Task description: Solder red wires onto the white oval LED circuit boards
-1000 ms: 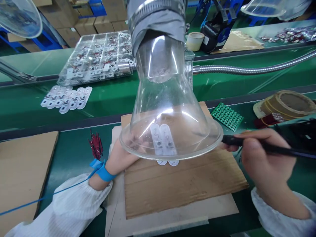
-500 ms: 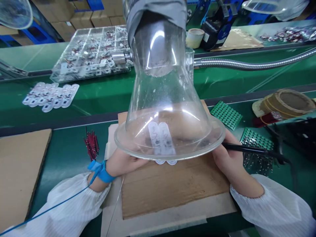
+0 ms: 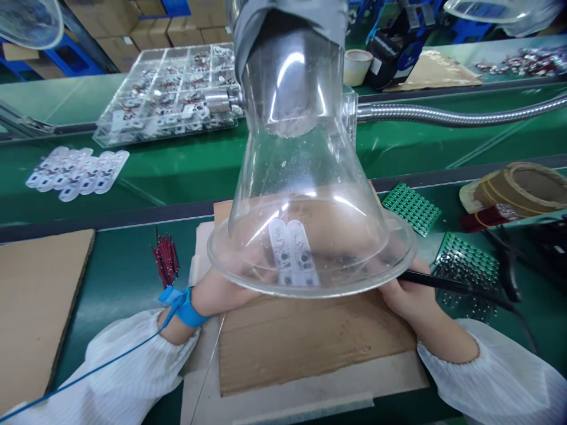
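Two white circuit-board strips [image 3: 294, 251] lie side by side on a cardboard sheet [image 3: 305, 342], seen through a clear funnel-shaped hood [image 3: 305, 165]. My left hand [image 3: 230, 289], with a blue wrist strap [image 3: 188, 310], reaches under the hood's left rim beside the strips. Its fingers look closed but are blurred by the plastic, so what they hold is not clear. A thin wire [image 3: 207, 369] runs up towards this hand from the bench's front. On the right, my right hand [image 3: 407, 295] grips a soldering iron [image 3: 443, 283] by its black handle; the tip is lost behind the hood.
Red wires [image 3: 165, 260] lie left of the cardboard. Green circuit boards [image 3: 411, 208] sit at the right, near a tape roll [image 3: 518, 192]. More white strips [image 3: 77, 172] and a clear compartment box [image 3: 168, 94] are behind. A metal flexible arm [image 3: 452, 115] runs right from the hood.
The view has shifted slightly, so hood and bench items appear a little to the right. My right hand and the iron sit slightly lower; my left hand is nearly unmoved.
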